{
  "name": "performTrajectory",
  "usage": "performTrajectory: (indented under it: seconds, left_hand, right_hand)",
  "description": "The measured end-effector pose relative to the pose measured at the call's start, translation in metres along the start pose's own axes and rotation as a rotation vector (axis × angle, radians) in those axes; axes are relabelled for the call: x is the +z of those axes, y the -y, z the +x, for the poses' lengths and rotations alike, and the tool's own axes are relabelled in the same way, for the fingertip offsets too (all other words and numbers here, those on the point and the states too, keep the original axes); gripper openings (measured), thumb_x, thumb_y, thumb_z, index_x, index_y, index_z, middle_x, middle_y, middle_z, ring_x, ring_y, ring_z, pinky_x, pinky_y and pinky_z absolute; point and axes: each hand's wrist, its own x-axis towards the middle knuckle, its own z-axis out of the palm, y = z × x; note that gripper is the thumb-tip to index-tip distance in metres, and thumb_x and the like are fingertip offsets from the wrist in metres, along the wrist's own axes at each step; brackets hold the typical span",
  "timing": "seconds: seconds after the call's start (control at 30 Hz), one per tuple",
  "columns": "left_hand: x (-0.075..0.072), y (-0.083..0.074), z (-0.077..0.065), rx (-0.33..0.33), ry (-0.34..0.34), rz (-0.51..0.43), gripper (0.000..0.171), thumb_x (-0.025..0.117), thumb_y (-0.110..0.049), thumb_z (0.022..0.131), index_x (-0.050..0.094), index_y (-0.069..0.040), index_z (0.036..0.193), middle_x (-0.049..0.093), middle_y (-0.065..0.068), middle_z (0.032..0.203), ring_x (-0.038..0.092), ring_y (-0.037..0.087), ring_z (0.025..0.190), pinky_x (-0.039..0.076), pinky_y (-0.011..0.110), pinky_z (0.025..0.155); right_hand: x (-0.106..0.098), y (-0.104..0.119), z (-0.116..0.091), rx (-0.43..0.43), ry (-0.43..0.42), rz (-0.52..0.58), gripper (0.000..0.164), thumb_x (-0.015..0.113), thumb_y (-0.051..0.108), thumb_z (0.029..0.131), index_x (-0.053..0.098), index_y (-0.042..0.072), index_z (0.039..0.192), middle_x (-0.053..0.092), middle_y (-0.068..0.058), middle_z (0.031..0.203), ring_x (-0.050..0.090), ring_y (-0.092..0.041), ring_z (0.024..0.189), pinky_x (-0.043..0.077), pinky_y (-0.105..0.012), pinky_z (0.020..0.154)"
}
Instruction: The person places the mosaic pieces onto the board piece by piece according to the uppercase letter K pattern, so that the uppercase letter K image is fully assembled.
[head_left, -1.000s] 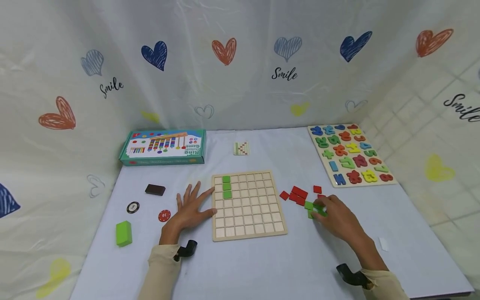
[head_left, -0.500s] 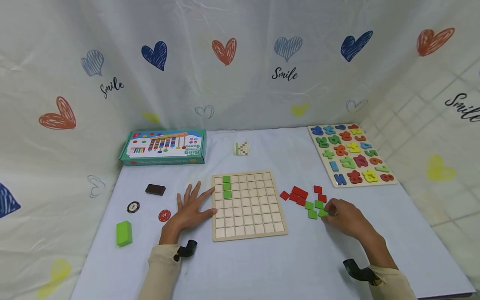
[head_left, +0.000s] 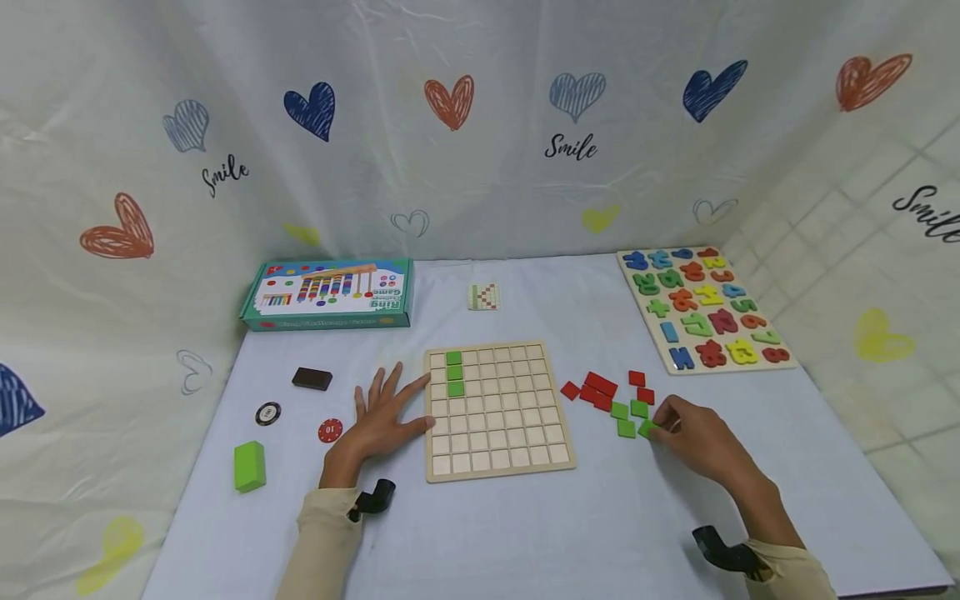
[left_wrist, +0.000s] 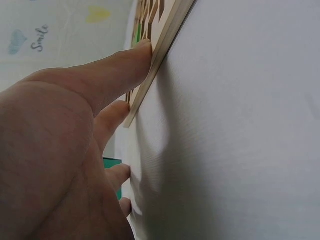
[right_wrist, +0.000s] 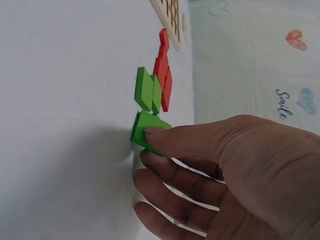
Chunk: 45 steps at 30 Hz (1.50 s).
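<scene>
A wooden grid board (head_left: pixel 501 477) lies mid-table, with three green square tiles (head_left: pixel 455 372) in a column near its far left corner. My left hand (head_left: pixel 377 423) rests beside it with fingers spread; in the left wrist view the thumb (left_wrist: pixel 125 70) touches the board's side edge. To the right of the board, my right hand (head_left: pixel 701 437) pinches a green tile (right_wrist: pixel 150 131) between thumb and index finger, the tile slightly tilted. Several loose green tiles (head_left: pixel 626 428) lie just left of those fingers, and several red tiles (head_left: pixel 600 385) lie beyond them.
A small pattern card (head_left: pixel 483 297) lies behind the board. The green game box (head_left: pixel 326 296) is at the back left, the number puzzle board (head_left: pixel 705 308) at the back right. A dark block (head_left: pixel 312 379), two chips (head_left: pixel 330 430) and a green block (head_left: pixel 249 467) lie left.
My right hand has moved slightly right and uncovered the green and red tiles beneath it; its fingertips have come onto the nearest green tile. The left hand has stayed at the board's edge.
</scene>
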Motion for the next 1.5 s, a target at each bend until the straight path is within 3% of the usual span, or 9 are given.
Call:
performTrajectory:
  seconds: [0.23,0.37,0.67,0.93,1.13,1.33,1.5]
  left_hand:
    - [0.0,0.0,-0.001,0.002,0.004,-0.005,0.079,0.074,-0.044,0.097,0.039,-0.029,0.166,0.002,0.016,0.179,-0.015,0.043,0.163,-0.02,0.072,0.121]
    - [0.0,0.0,-0.001,0.005,0.005,0.002,0.078,0.073,-0.044,0.098,0.039,-0.028,0.166,0.002,0.017,0.179,-0.014,0.044,0.163,-0.019,0.072,0.121]
    - [0.001,0.001,0.001,0.01,-0.008,-0.008,0.078,0.073,-0.044,0.097,0.039,-0.029,0.166,0.003,0.017,0.179,-0.014,0.043,0.163,-0.02,0.071,0.121]
    - [-0.003,-0.002,0.0,0.003,0.005,-0.012,0.078,0.074,-0.044,0.097,0.04,-0.028,0.165,0.003,0.017,0.179,-0.015,0.044,0.163,-0.021,0.071,0.12]
    - [-0.001,-0.001,0.0,0.019,-0.006,-0.014,0.077,0.073,-0.044,0.098,0.041,-0.027,0.165,0.004,0.019,0.178,-0.013,0.045,0.163,-0.021,0.072,0.12]
    - [0.002,0.002,0.001,0.034,-0.015,-0.015,0.077,0.073,-0.045,0.097,0.041,-0.027,0.165,0.005,0.02,0.178,-0.013,0.045,0.162,-0.02,0.073,0.12]
    - [0.003,0.006,0.002,0.037,-0.013,0.003,0.076,0.07,-0.049,0.099,0.039,-0.03,0.166,0.003,0.017,0.179,-0.014,0.044,0.163,-0.02,0.073,0.12]
  right_hand:
    - [-0.005,0.002,-0.003,-0.049,-0.004,-0.022,0.028,0.078,0.012,0.094,0.07,-0.001,0.117,0.072,-0.01,0.101,0.066,-0.029,0.096,0.061,-0.038,0.074]
    - [-0.007,0.009,-0.004,-0.08,-0.031,-0.048,0.026,0.078,0.011,0.094,0.074,-0.001,0.116,0.074,-0.009,0.101,0.066,-0.028,0.095,0.06,-0.038,0.073]
    - [0.002,0.057,0.011,-0.167,-0.06,-0.036,0.017,0.079,0.017,0.096,0.075,0.006,0.108,0.072,-0.001,0.091,0.064,-0.02,0.085,0.054,-0.032,0.067]
    - [0.026,0.123,0.03,-0.331,-0.037,-0.048,0.01,0.08,0.018,0.095,0.074,0.012,0.1,0.068,0.003,0.089,0.06,-0.015,0.08,0.051,-0.029,0.063]
    - [0.058,0.171,0.051,-0.466,0.005,-0.048,0.007,0.08,0.02,0.096,0.074,0.017,0.099,0.068,0.007,0.089,0.059,-0.01,0.077,0.051,-0.028,0.063]
    - [0.092,0.201,0.08,-0.543,0.05,-0.069,0.004,0.078,0.019,0.098,0.075,0.017,0.101,0.07,0.008,0.091,0.061,-0.007,0.082,0.053,-0.029,0.07]
    - [0.105,0.216,0.094,-0.571,0.082,-0.1,0.003,0.076,0.021,0.1,0.075,0.019,0.101,0.071,0.008,0.094,0.063,-0.008,0.084,0.055,-0.031,0.074]
